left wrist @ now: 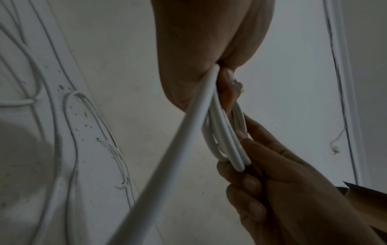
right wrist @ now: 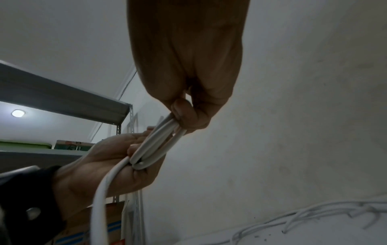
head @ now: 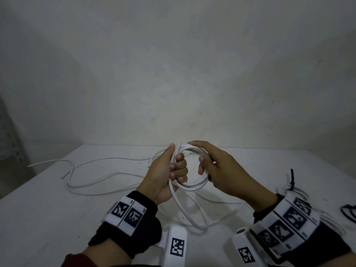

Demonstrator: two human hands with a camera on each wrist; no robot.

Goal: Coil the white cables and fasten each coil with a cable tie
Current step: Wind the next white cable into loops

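Observation:
A white cable coil (head: 193, 186) of several loops is held upright above the white table (head: 48, 218). My left hand (head: 176, 166) grips the coil's left side in a fist, with the cable's end sticking up above the thumb. My right hand (head: 202, 160) pinches the coil's right side between thumb and fingers. The cable's loose tail (head: 189, 212) runs from my left fist down onto the table. In the left wrist view the loops (left wrist: 227, 140) lie between both hands. In the right wrist view my right hand (right wrist: 184, 116) pinches the loops (right wrist: 161, 142).
Another loose white cable (head: 86, 183) snakes across the table's left half. A finished coil with a black cable tie (head: 291, 182) lies at the right, behind my right wrist. More black ties (head: 348, 211) lie at the right edge. A metal shelf (right wrist: 62, 94) stands to the left.

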